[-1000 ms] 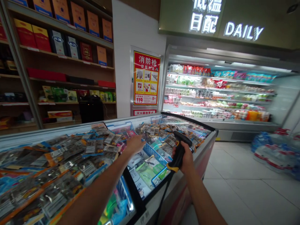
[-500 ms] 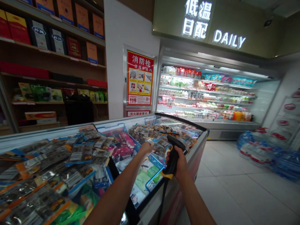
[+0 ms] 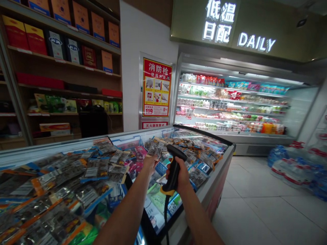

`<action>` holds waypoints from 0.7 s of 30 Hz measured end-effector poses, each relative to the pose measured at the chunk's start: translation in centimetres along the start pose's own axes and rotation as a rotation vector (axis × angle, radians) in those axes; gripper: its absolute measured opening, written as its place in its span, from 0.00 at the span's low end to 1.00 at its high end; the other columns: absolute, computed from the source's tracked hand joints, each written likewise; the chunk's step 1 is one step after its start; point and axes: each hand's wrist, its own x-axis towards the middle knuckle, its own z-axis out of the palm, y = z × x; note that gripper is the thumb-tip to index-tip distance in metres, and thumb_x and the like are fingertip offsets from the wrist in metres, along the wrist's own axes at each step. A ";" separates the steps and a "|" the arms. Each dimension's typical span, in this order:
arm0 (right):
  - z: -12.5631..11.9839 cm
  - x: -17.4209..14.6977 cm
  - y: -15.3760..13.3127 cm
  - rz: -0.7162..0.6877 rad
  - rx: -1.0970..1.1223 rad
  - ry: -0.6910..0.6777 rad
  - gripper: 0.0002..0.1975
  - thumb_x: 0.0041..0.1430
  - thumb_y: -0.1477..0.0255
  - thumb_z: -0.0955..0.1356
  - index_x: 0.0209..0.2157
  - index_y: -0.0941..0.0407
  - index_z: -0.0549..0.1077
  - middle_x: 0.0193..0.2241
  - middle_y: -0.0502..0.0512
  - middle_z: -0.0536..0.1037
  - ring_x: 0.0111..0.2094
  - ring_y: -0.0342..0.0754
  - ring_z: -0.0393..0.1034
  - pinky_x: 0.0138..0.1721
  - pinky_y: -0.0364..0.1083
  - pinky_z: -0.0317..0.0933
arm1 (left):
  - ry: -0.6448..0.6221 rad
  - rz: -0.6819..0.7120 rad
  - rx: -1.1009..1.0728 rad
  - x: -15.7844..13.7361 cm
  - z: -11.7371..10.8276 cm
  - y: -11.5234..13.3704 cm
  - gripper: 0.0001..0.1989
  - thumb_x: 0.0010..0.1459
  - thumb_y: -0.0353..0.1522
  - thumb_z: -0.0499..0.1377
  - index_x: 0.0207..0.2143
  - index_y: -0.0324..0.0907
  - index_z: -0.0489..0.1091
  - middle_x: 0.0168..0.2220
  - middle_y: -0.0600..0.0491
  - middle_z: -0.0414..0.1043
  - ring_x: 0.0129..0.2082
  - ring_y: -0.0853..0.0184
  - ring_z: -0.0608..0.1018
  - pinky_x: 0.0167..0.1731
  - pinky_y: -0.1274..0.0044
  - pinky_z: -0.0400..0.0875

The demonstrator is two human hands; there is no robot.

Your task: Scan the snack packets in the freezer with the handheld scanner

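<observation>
My left hand (image 3: 150, 164) is closed on the lower edge of a clear-and-brown snack packet (image 3: 156, 147), held up above the freezer's contents. In my right hand (image 3: 182, 175) is a black-and-yellow barcode scanner (image 3: 173, 172), gripped by its handle with its head toward the packet. The scanner's cable (image 3: 166, 212) hangs down past the freezer's front edge. Many similar packets (image 3: 95, 168) lie spread over the glass top on the left, and more packets (image 3: 199, 153) lie on the right. Through the glass beneath my hands, green-and-white bags (image 3: 159, 197) show.
The chest freezer's rim (image 3: 217, 177) runs along its right side, beside the tiled floor (image 3: 247, 207). Bundled water bottles (image 3: 288, 166) stand at the right. A lit refrigerated display (image 3: 230, 102) and a shelf unit with boxes (image 3: 68, 51) are behind.
My left hand has drawn a packet up from the pile, and it stands raised in the fingers. The scanner has moved left, nearer to that packet. The view has shifted slightly left.
</observation>
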 end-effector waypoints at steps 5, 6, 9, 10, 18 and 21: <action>-0.7 -0.1 0.3 -0.014 -0.020 0.005 0.15 0.41 0.61 0.66 0.28 0.58 0.67 0.13 0.47 0.68 0.12 0.40 0.60 0.13 0.39 0.55 | 0.010 -0.007 -0.051 0.2 -0.1 0.0 0.11 0.41 0.15 0.55 0.18 0.38 0.61 0.15 0.59 0.64 0.18 0.74 0.70 0.28 0.77 0.68; -0.9 -0.2 0.2 -0.005 -0.017 0.009 0.15 0.41 0.61 0.66 0.28 0.58 0.67 0.13 0.47 0.68 0.12 0.40 0.60 0.13 0.39 0.55 | 0.011 -0.007 -0.055 0.1 0.0 0.1 0.12 0.41 0.15 0.54 0.18 0.38 0.60 0.15 0.59 0.64 0.18 0.75 0.70 0.28 0.77 0.68; -1.2 -0.5 0.2 0.036 -0.029 0.001 0.14 0.42 0.62 0.65 0.27 0.58 0.66 0.13 0.46 0.67 0.12 0.39 0.60 0.12 0.39 0.55 | 0.004 0.009 -0.069 -0.1 0.1 0.4 0.11 0.43 0.15 0.52 0.19 0.39 0.60 0.17 0.59 0.65 0.18 0.75 0.71 0.27 0.78 0.68; -1.2 -0.5 0.2 0.054 -0.041 -0.007 0.14 0.42 0.62 0.65 0.27 0.58 0.66 0.13 0.46 0.67 0.11 0.40 0.59 0.12 0.39 0.55 | -0.006 0.016 -0.077 -0.1 0.2 0.4 0.11 0.44 0.16 0.52 0.21 0.39 0.61 0.18 0.59 0.66 0.19 0.75 0.71 0.27 0.78 0.68; -1.0 -0.7 0.8 0.153 -0.079 -0.048 0.15 0.43 0.60 0.65 0.28 0.58 0.66 0.13 0.47 0.68 0.11 0.40 0.60 0.12 0.39 0.55 | -0.067 -0.014 -0.179 0.5 0.0 0.5 0.07 0.53 0.24 0.49 0.25 0.40 0.63 0.23 0.55 0.69 0.23 0.72 0.73 0.32 0.73 0.69; -1.0 -0.8 0.7 0.183 -0.077 -0.045 0.14 0.44 0.61 0.64 0.27 0.58 0.66 0.13 0.47 0.67 0.11 0.40 0.60 0.11 0.39 0.54 | -0.101 -0.027 -0.249 1.0 0.0 0.3 0.08 0.55 0.26 0.48 0.26 0.41 0.64 0.25 0.54 0.70 0.27 0.71 0.74 0.33 0.73 0.69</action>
